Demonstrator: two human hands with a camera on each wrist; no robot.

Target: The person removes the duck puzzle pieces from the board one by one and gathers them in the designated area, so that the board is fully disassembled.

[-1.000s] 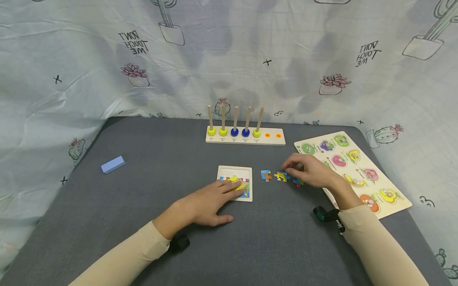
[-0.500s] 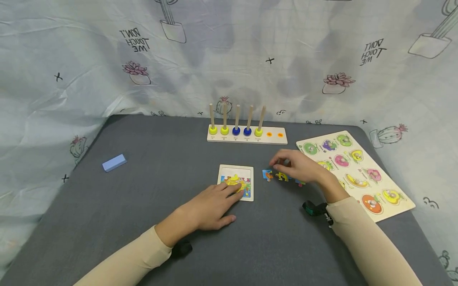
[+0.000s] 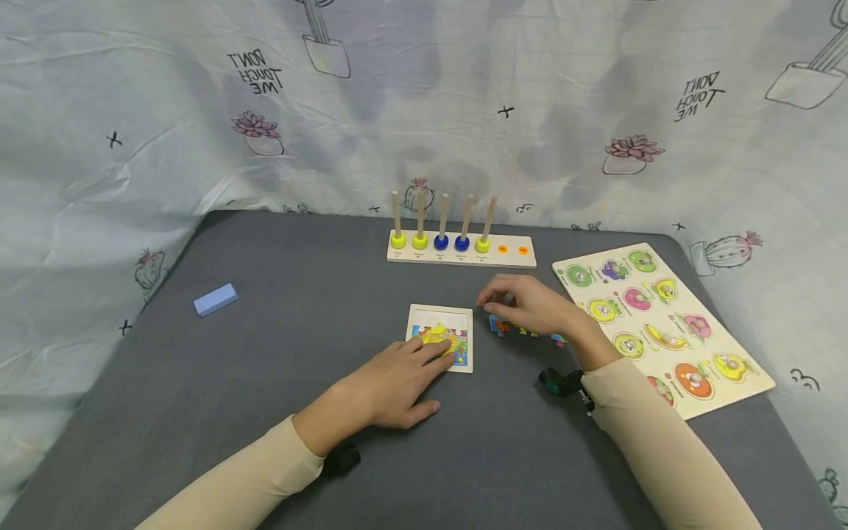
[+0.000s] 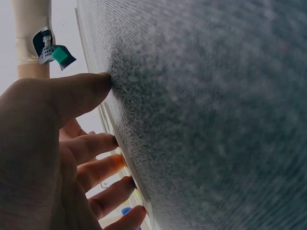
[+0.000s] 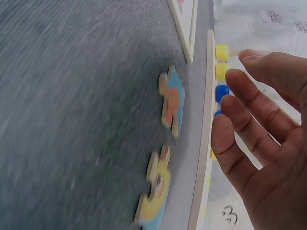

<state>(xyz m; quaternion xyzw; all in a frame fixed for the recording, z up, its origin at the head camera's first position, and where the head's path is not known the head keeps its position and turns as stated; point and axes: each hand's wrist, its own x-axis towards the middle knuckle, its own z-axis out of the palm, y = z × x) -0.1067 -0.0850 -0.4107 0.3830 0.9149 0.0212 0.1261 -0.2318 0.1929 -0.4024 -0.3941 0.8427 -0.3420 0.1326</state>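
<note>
My left hand [image 3: 397,390] rests on a small jigsaw puzzle tray [image 3: 445,316], its straight fingers over the filled lower part. The thumb touches the cloth. The tray's upper strip is bare. My right hand [image 3: 530,303] hovers above several loose jigsaw pieces, fingers loosely curled with nothing between them. In the right wrist view, a blue and orange jigsaw piece [image 5: 173,100] and a yellow and blue jigsaw piece [image 5: 156,194] lie flat on the cloth. Another jigsaw piece [image 3: 559,339] shows partly beneath the right wrist.
Behind stands a wooden peg board [image 3: 510,258] with yellow and blue rings. At right, a fruit knob puzzle board [image 3: 652,316] lies partly under the right forearm. A blue block [image 3: 216,299] sits far left on the grey cloth [image 3: 285,309]. A patterned curtain [image 3: 397,96] hangs behind.
My right hand has moved left over the loose pieces, from the right-hand ones toward the tray. My left hand has stayed on the tray. The head view has shifted slightly.
</note>
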